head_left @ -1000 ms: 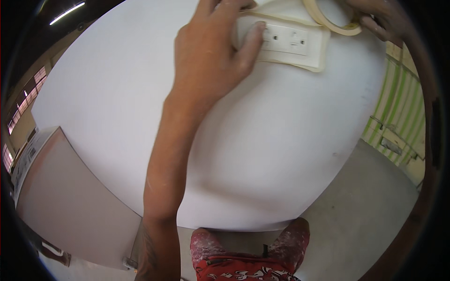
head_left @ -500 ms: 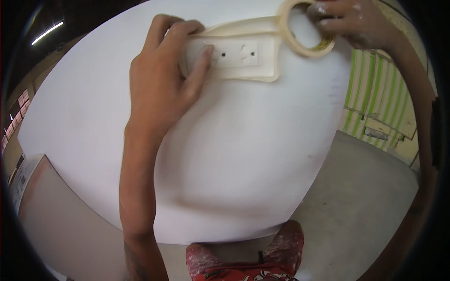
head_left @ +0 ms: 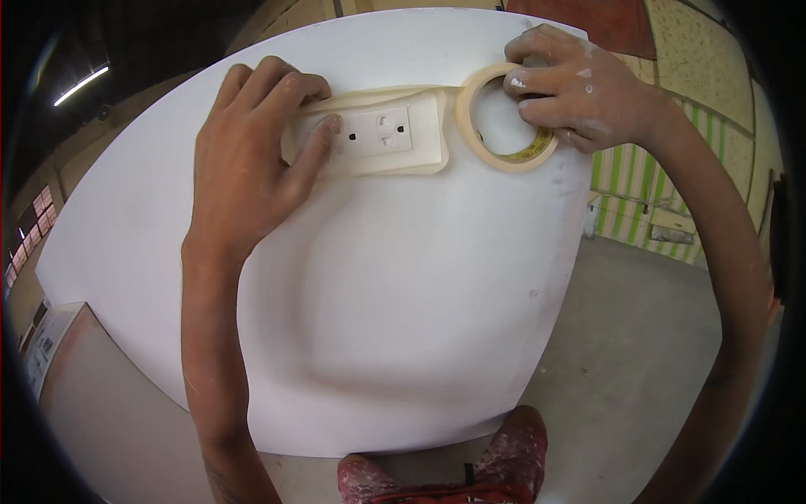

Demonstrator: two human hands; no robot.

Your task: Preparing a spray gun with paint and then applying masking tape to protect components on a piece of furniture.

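Observation:
A white double wall outlet (head_left: pixel 382 133) sits on the smooth white wall (head_left: pixel 437 277), with strips of cream masking tape (head_left: pixel 440 134) standing out around its edges. At its left end is my left hand (head_left: pixel 256 160), closed, the thumb pressed on the outlet's face and the fingers bent over the top edge. My right hand (head_left: pixel 583 92) grips the right side of a masking tape roll (head_left: pixel 470 126), some fingers inside its ring. From the roll, tape runs left along the outlet's top edge. White smears mark my right fingers.
A grey board (head_left: pixel 126 378) stands at lower left. Beyond the wall's right edge are a green-and-white striped curtain (head_left: pixel 625 189) and grey concrete floor (head_left: pixel 621 336). My knees (head_left: pixel 512 445) show near the wall's lower edge.
The whole view has shifted, so the outlet and my left hand appear farther left and lower. My right hand has brought the tape roll down and closer to the outlet's right end.

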